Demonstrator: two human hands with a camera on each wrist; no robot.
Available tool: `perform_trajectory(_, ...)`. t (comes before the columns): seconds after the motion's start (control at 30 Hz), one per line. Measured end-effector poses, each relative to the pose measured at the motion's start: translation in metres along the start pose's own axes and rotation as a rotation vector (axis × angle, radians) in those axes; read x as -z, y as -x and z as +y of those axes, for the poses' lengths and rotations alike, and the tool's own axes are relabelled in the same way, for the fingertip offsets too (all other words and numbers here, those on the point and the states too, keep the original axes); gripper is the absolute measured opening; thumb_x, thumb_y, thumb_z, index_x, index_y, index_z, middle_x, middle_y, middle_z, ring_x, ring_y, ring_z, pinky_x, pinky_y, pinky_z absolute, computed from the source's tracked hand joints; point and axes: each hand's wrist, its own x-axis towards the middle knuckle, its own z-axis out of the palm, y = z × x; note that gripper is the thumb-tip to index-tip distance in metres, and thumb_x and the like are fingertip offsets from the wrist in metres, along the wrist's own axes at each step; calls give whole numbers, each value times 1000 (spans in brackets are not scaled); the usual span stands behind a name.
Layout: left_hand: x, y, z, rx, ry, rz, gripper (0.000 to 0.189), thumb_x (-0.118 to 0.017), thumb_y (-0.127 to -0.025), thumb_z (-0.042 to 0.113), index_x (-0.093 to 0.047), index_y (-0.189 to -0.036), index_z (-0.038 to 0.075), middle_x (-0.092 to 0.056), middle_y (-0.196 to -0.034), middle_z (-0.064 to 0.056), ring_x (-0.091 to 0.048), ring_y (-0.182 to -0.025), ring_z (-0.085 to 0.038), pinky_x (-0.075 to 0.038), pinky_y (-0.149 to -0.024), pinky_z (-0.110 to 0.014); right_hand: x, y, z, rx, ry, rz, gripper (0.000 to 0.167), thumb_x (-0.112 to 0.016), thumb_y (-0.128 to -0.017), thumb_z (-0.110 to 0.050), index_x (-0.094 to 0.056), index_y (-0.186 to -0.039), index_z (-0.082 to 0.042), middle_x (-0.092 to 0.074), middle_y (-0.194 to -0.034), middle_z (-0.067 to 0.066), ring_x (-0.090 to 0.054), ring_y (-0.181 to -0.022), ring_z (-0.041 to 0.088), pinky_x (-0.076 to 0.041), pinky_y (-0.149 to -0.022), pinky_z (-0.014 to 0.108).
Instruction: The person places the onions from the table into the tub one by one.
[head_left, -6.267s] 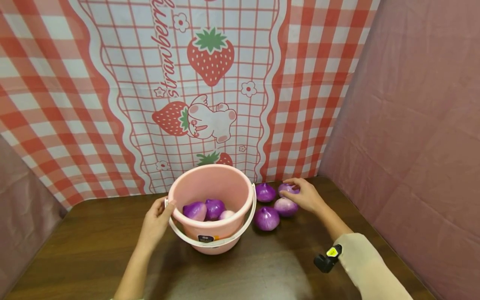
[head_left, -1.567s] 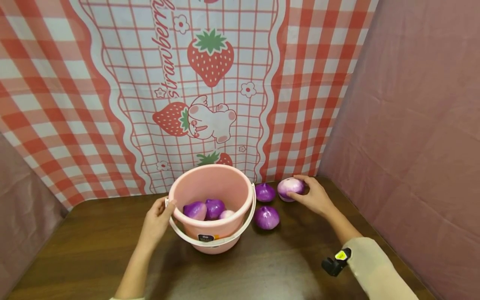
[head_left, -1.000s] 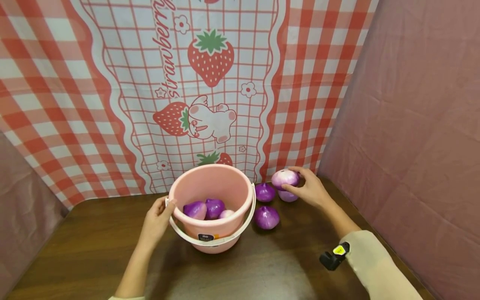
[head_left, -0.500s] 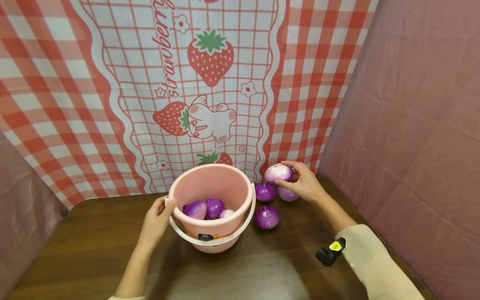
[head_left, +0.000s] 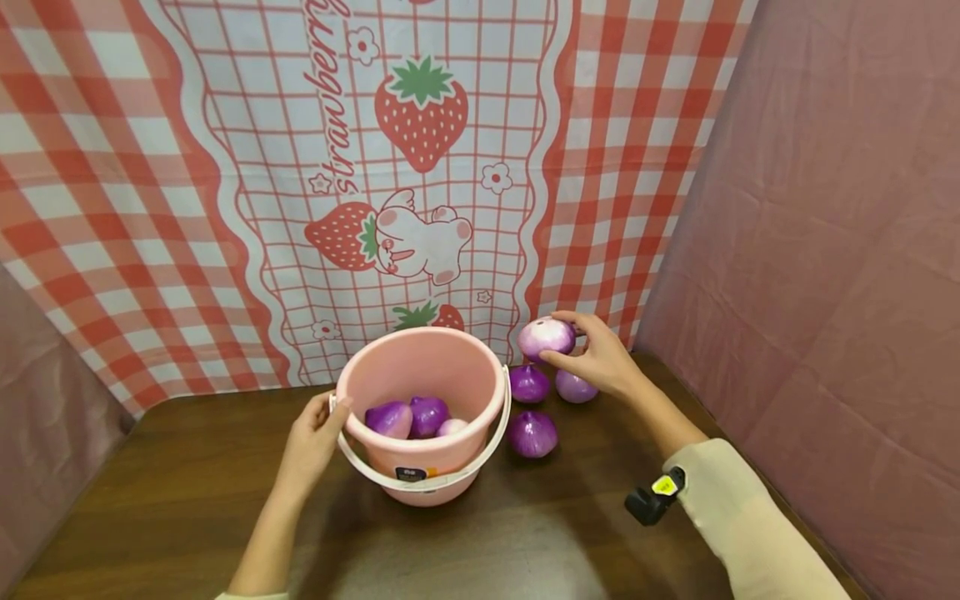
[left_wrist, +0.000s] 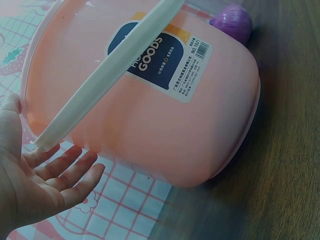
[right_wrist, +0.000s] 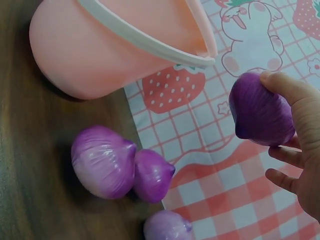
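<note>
A pink bucket [head_left: 423, 367] with a white handle [head_left: 442, 482] stands on the table, its mouth tipped slightly toward me. At its left rim my left hand [head_left: 313, 437] holds on, thumb over the edge; in the left wrist view its fingers [left_wrist: 70, 172] lie against the outer wall beside the handle's end. My right hand [head_left: 603, 358] grips a purple onion [head_left: 546, 337] between thumb and fingers, raised above the table to the right of the bucket. Below it sit three onions: a dark one [head_left: 528, 383], a paler one [head_left: 576, 386] and a nearer one [head_left: 533, 434].
Inside the bucket lie two purple onions [head_left: 388, 419] and a paler one [head_left: 452, 427], partly hidden by the rim. A strawberry-print cloth [head_left: 420, 208] hangs behind the wooden table [head_left: 540, 542], with a pink curtain [head_left: 825, 292] on the right.
The right hand has taken hold of a pale onion from the group on the right, lifted it and carried it left toward the bucket. The left hand and bucket stay in place.
</note>
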Motion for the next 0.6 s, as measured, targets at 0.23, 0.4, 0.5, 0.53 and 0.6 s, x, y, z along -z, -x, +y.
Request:
perform_trajectory(0.23, 0, 0, 0, 3, -7, 7, 34, -52, -96, 25, -55, -120, 2, -64, -104, -19, -54, -74, 3, -47, -66, -17, 0, -3, -6, 19, 4, 1, 60, -78, -75, -33, -55, -124, -9, -59, -120, 10, -56, -101, 24, -50, -82, 39)
perform_trajectory(0.4, 0, 0, 0, 7, 17, 1, 34, -52, -96, 24, -55, -120, 1, -64, -100, -17, -56, -71, 2, -49, -64, -18, -1, -6, -10, 37, -4, 11, 59, -79, -74, -33, -56, -124, -12, -59, -119, 8, -57, -101, 23, -50, -82, 39)
perform_trajectory(0.5, 0, 0, 0, 9, 30, -2, 34, -52, -96, 24, -54, -121, 0, -64, -100, -17, -57, -70, 2, -50, -64, -19, -1, -8, -14, 38, -7, 13, 60, -79, -74, -34, -56, -125, -13, -59, -119, 8, -57, -100, 22, -49, -82, 38)
perform_trajectory(0.53, 0, 0, -1, 8, 34, -4, 35, -51, -96, 23, -54, -121, 0, -64, -101, -19, -57, -70, 2, -51, -64, -19, -1, -9, -14, 37, -6, 15, 60, -79, -73, -34, -55, -125, -13, -59, -119, 7, -57, -100, 22, -49, -81, 38)
perform_trajectory(0.6, 0, 0, -1, 3, 27, 0, 34, -51, -96, 23, -54, -121, -1, -64, -101, -20, -57, -71, 2, -50, -64, -19, -2, -10, -16, 44, -7, 14, 60, -79, -74, -33, -55, -125, -13, -59, -120, 8, -56, -100, 23, -49, -81, 38)
